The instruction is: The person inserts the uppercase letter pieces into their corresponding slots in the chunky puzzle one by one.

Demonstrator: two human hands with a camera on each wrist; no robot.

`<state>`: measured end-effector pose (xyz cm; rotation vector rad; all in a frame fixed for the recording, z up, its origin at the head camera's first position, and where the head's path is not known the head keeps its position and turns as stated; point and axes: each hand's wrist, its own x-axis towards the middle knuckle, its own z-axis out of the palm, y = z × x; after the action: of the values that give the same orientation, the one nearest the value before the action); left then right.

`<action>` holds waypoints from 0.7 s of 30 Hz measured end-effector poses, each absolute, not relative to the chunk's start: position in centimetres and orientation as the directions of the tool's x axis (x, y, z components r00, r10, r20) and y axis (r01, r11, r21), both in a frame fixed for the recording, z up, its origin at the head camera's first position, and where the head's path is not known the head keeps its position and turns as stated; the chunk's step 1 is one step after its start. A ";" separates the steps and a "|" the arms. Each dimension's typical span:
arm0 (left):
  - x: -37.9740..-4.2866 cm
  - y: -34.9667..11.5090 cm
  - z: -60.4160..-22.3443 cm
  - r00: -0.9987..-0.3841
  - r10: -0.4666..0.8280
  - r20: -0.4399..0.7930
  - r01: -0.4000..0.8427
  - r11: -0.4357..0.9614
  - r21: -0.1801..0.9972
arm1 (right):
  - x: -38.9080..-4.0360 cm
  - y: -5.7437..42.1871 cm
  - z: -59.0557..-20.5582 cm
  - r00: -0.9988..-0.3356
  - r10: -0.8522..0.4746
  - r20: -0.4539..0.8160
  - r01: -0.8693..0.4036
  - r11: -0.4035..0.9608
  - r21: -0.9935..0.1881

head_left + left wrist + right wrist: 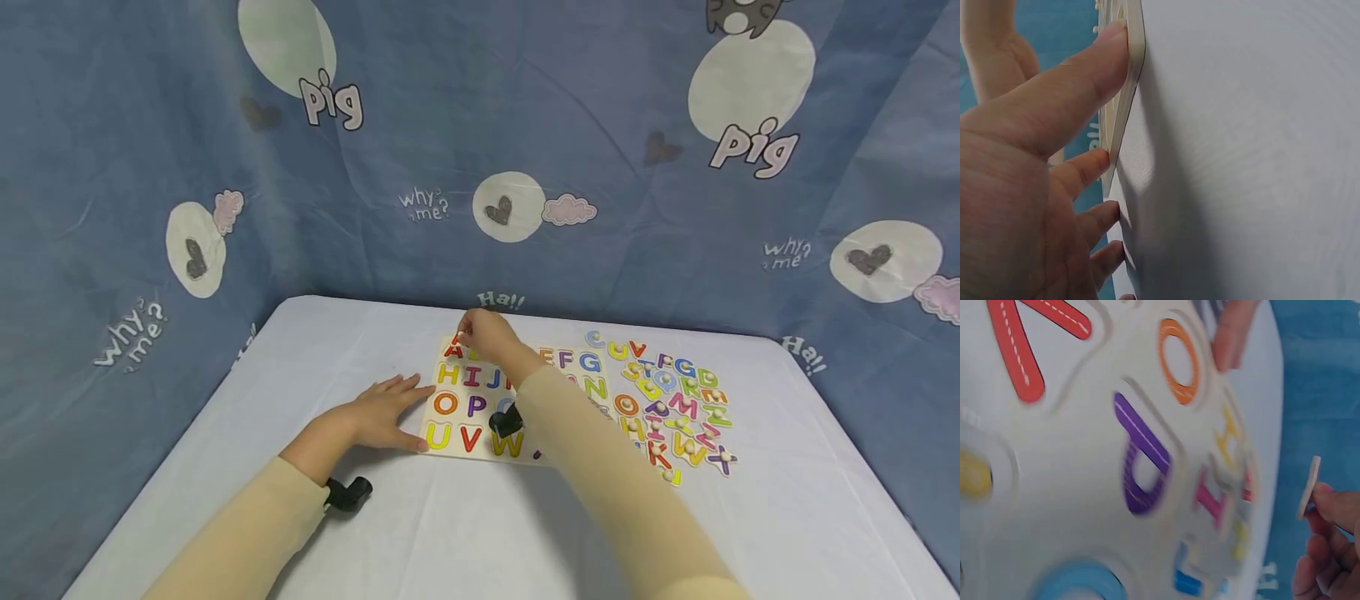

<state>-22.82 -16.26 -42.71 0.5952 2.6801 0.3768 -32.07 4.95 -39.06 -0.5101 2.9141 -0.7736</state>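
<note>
A wooden alphabet puzzle board (454, 427) lies on the table, with printed letters such as the purple P (1141, 456) and orange O (1179, 361) in its recesses. My right hand (491, 337) is above the board's far left corner, over the printed A. Between its thumb and finger it pinches a thin wooden letter piece (1310, 487), seen edge-on in the right wrist view; some red shows at the fingertips in the head view. My left hand (382, 415) lies with spread fingers at the board's left side, its thumb (1107, 59) on the board's edge.
Several loose letter pieces with knobs, among them a pink M (682, 406) and a purple X (722, 460), lie right of the board. Behind the white table (360, 333) hangs a blue printed curtain (420, 133). My right forearm covers part of the board.
</note>
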 end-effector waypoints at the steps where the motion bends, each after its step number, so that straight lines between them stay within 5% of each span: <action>1: -22.9 -16.3 -42.7 -0.845 0.450 -0.290 0.351 0.875 0.334 | -32.2 4.7 -39.4 -0.945 -0.328 0.012 -0.289 0.816 -0.501; 21: -22.6 -16.3 -42.5 -0.847 0.445 -0.290 0.341 0.875 0.344 | -32.6 2.1 -42.7 -0.982 -0.175 -0.069 -0.117 0.856 -0.504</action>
<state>-22.62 -16.33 -42.54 0.5833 2.6811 0.3983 -32.58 2.14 -42.72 -0.2305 2.9174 -0.7808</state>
